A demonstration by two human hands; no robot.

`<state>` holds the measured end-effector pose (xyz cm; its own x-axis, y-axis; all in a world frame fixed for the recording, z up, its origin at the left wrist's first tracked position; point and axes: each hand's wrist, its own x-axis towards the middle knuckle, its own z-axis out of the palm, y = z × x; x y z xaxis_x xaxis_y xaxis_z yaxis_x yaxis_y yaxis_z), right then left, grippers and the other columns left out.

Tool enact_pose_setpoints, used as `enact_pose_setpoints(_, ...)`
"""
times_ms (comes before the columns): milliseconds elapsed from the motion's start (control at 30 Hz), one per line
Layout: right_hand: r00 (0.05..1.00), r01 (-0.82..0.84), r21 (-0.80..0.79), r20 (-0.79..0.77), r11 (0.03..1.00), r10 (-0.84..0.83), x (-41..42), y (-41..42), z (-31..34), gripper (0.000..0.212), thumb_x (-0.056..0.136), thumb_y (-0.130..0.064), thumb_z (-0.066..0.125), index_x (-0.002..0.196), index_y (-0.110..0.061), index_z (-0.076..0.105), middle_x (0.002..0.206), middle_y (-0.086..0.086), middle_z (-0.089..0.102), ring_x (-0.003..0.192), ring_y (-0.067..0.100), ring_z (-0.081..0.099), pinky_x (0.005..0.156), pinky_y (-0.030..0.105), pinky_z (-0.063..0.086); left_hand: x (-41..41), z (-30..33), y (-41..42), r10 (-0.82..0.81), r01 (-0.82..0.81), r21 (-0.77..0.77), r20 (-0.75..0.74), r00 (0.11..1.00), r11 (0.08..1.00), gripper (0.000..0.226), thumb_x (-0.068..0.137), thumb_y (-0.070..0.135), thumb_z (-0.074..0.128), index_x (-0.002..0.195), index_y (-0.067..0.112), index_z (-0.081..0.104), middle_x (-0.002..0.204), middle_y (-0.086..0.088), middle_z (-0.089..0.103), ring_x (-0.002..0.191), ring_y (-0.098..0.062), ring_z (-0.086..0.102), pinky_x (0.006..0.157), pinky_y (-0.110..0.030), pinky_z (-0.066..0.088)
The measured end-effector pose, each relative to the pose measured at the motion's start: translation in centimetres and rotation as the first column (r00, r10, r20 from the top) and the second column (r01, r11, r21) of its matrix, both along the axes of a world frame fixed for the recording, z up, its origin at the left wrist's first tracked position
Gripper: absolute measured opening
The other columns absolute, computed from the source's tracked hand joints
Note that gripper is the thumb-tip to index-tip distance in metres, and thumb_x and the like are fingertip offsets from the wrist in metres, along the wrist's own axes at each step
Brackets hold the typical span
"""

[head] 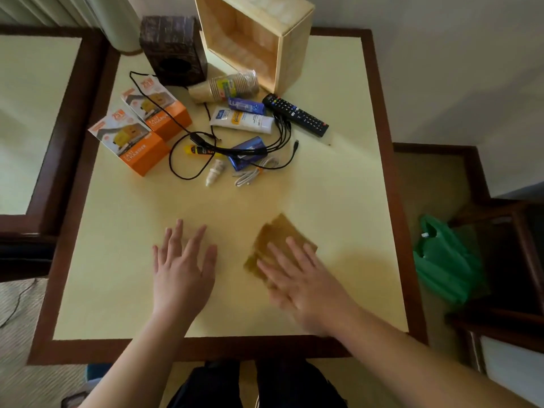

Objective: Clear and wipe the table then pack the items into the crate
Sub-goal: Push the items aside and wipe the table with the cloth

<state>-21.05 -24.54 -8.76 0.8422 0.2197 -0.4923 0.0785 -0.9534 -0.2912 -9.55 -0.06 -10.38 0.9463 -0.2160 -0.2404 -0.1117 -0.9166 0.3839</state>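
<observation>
Brown cloth [276, 242] is pressed flat under straight fingers of right hand [303, 278], near table's [338, 187] near edge; nothing is grasped. Left hand [182, 266] is laid flat beside it, fingers spread, holding nothing. Wooden crate [259, 39] is stood on its side at far edge; boxes [141, 128], tubes [241, 120], cables [206, 142] and remote [295, 113] are clustered just in front.

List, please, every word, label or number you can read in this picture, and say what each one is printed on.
"FAST CHARGER": orange side of the near charger box.
"FAST CHARGER": orange side of the far charger box, less sharp.
Red badge on top of each box: a number, too blurred to be sure of.
White tube, blue tube, yellow tube, cup sleeve, remote: print too small or blurred to read.
</observation>
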Motion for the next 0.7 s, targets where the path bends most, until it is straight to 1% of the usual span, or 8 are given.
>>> enact_pose_setpoints(100,0.983,-0.184,0.029,0.023,0.982,0.183,-5.9,-4.8,1.0,0.058,0.108,-0.062,0.015,0.16,-0.048,-0.006,0.17,-0.014,-0.018,0.155,0.02,-0.026,0.125,0.05,-0.008,0.5,0.2,0.4,0.003,-0.003,0.008,-0.049,0.999,1.0,0.061,0.103,0.065,0.029,0.159,0.042,0.034,0.175,0.002,0.006,0.16,-0.019,-0.002,0.13,-0.048,0.006)
enact_pose_setpoints(200,0.99,0.14,-0.2,0.033,0.97,-0.136,-2.3,-14.1,1.2,0.061,0.101,-0.069,-0.003,0.156,-0.049,-0.021,0.168,-0.01,-0.027,0.152,0.023,-0.033,0.127,0.055,-0.001,0.6,0.0,0.8,-0.026,0.028,0.037,-0.056,0.998,0.999,0.061,0.102,0.064,0.035,0.159,0.044,0.033,0.175,0.003,0.006,0.16,-0.021,0.001,0.129,-0.05,0.012)
enact_pose_setpoints(267,0.91,0.411,-0.167,0.011,0.896,-0.415,3.6,-16.6,1.1,0.065,0.094,-0.074,-0.016,0.152,-0.048,-0.03,0.166,-0.007,-0.032,0.148,0.024,-0.038,0.126,0.051,-0.01,0.5,-0.1,0.9,-0.033,0.036,0.057,-0.056,0.998,0.998,0.062,0.102,0.064,0.037,0.16,0.044,0.03,0.175,0.004,0.004,0.16,-0.021,0.001,0.129,-0.05,0.013)
enact_pose_setpoints(367,0.791,0.612,-0.114,0.096,0.782,-0.605,10.0,-13.6,0.0,0.07,0.095,-0.07,-0.016,0.158,-0.04,-0.02,0.169,0.001,-0.021,0.152,0.033,-0.025,0.126,0.055,-0.007,0.5,-0.2,0.8,-0.025,0.028,0.067,-0.042,0.999,0.997,0.062,0.102,0.064,0.039,0.16,0.044,0.031,0.175,0.005,0.005,0.16,-0.022,0.003,0.128,-0.051,0.015)
enact_pose_setpoints(433,0.867,0.495,-0.077,0.096,0.865,-0.488,8.8,-9.2,-0.6,0.068,0.099,-0.069,-0.01,0.16,-0.04,-0.016,0.169,-0.001,-0.021,0.153,0.032,-0.026,0.126,0.055,-0.006,0.5,-0.4,0.9,-0.024,0.026,0.066,-0.031,0.999,0.998,0.061,0.101,0.065,0.04,0.158,0.046,0.033,0.175,0.005,0.008,0.16,-0.023,0.006,0.127,-0.052,0.018)
enact_pose_setpoints(533,1.0,0.008,-0.002,0.022,1.0,-0.008,1.1,-5.7,0.4,0.06,0.106,-0.065,0.01,0.158,-0.049,-0.013,0.167,-0.016,-0.026,0.152,0.021,-0.032,0.125,0.049,-0.014,0.8,-0.2,1.5,-0.044,0.046,0.056,-0.027,0.999,0.997,0.06,0.1,0.067,0.039,0.157,0.048,0.033,0.174,0.006,0.01,0.159,-0.023,0.008,0.125,-0.052,0.021)
enact_pose_setpoints(600,0.999,-0.04,-0.028,-0.013,0.999,0.04,-0.5,-9.2,1.1,0.056,0.105,-0.065,0.012,0.154,-0.058,-0.013,0.161,-0.027,-0.033,0.15,0.016,-0.035,0.126,0.05,-0.012,1.0,0.0,2.1,-0.084,0.086,0.042,-0.037,0.996,0.995,0.06,0.101,0.067,0.036,0.158,0.047,0.033,0.174,0.006,0.01,0.159,-0.022,0.008,0.125,-0.051,0.02)
enact_pose_setpoints(700,0.884,0.46,-0.223,0.025,0.859,-0.467,2.5,-14.5,1.1,0.063,0.094,-0.077,-0.009,0.152,-0.057,-0.02,0.164,-0.018,-0.03,0.151,0.022,-0.027,0.127,0.056,-0.001,1.2,0.3,4.0,-0.123,0.125,0.037,-0.05,0.991,0.991,0.062,0.102,0.068,0.034,0.159,0.046,0.031,0.175,0.004,0.008,0.16,-0.023,0.007,0.125,-0.051,0.021)
